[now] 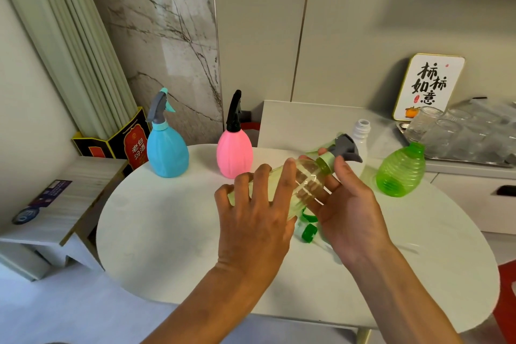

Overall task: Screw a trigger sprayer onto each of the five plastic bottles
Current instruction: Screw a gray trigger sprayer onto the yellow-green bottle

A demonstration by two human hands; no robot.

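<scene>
clear bottle [301, 184] tilted — sprayer [342, 148] end up-right

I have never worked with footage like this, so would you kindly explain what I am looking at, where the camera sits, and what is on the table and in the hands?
There is no machine here: a person works with bare hands, and the single picture comes from a wide-angle camera worn on their head, looking forward and down.

The left hand grips the body of a clear pale-green bottle held tilted above the white table. The right hand supports its neck end, where a grey trigger sprayer sits on a pale green collar.

On the table stand a blue bottle and a pink bottle, both already fitted with sprayers. A green ribbed bottle and a white bottle have open necks. A green sprayer part lies beneath the hands, partly hidden.
</scene>
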